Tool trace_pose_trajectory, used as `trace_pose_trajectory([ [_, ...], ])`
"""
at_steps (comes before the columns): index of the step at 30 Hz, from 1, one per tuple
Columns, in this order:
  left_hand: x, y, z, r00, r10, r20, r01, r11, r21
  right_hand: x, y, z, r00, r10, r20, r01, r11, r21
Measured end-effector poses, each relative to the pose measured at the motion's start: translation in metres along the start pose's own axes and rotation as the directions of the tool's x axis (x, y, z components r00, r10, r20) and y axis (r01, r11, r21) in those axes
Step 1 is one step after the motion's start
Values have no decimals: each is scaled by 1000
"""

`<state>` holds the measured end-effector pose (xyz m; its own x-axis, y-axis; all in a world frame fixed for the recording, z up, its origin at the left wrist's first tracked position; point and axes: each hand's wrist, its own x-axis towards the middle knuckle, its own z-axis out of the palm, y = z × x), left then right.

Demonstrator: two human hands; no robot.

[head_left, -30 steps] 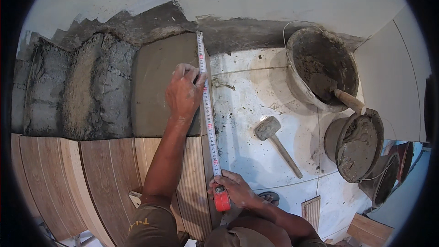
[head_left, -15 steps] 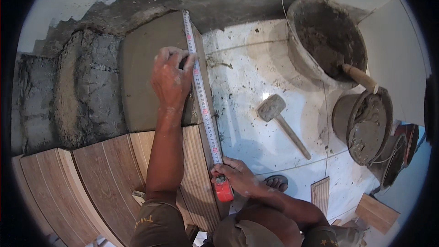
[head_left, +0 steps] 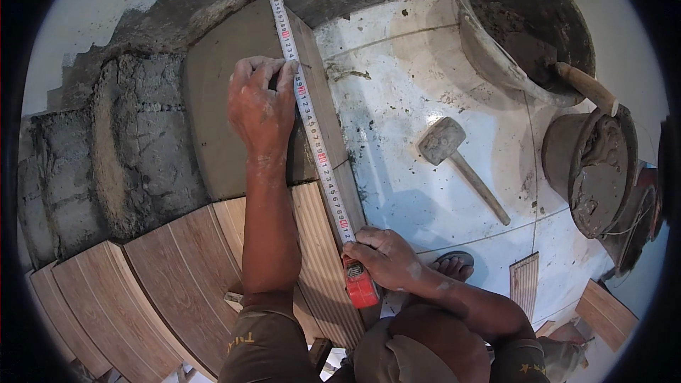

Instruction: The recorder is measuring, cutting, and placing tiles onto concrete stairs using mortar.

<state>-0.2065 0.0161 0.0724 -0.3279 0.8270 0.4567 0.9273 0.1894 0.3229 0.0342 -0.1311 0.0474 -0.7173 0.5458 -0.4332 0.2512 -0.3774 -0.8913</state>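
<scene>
A white measuring tape point(head_left: 310, 131) lies stretched along the edge of a step with smooth grey cement point(head_left: 213, 99) on top. My left hand point(head_left: 259, 103) has its fingers closed at the tape's edge on the upper part of the step, pinching it. Near the lower end of the tape, my right hand point(head_left: 386, 259) grips the red tape case point(head_left: 362, 287) beside a ridged wood-coloured tile point(head_left: 326, 269). To the left, rough cement steps point(head_left: 156, 142) adjoin wood-look treads point(head_left: 177, 269).
A rubber mallet point(head_left: 461, 163) lies on the white tiled floor point(head_left: 397, 149). At the right stand a large bucket point(head_left: 482, 50) with a trowel point(head_left: 582, 85), a bucket of grey mortar point(head_left: 564, 163), and further containers. Loose tiles point(head_left: 525, 287) lie lower right; a wall point(head_left: 92, 7) bounds the top.
The camera's view has turned: the tape slants more, and the floor objects appear higher and farther right. Both hands keep their hold along the step's edge.
</scene>
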Motion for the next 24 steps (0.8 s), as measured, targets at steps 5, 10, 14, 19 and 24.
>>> trace_pose_trajectory([
  [5, 1, -2, -1, 1000, -29, 4, 29, 1000, -1, 4, 1, 1, 998, -53, 14, 54, 995, -84],
  [10, 2, 2, -1, 999, -50, 9, 50, 999, -1, 5, -7, -1, 999, 17, 30, -14, 995, -104],
  [14, 2, -3, 0, 1000, -11, -20, 11, 1000, 9, 7, -15, -4, 998, -17, 58, 24, 993, -114],
  [19, 1, -4, 1, 1000, -4, -25, 4, 1000, 16, 8, -17, -6, 996, 21, 83, -9, 990, -141],
  [24, 2, -3, 0, 999, 18, -36, -17, 999, 31, 9, -21, -8, 995, 23, 94, -10, 991, -134],
])
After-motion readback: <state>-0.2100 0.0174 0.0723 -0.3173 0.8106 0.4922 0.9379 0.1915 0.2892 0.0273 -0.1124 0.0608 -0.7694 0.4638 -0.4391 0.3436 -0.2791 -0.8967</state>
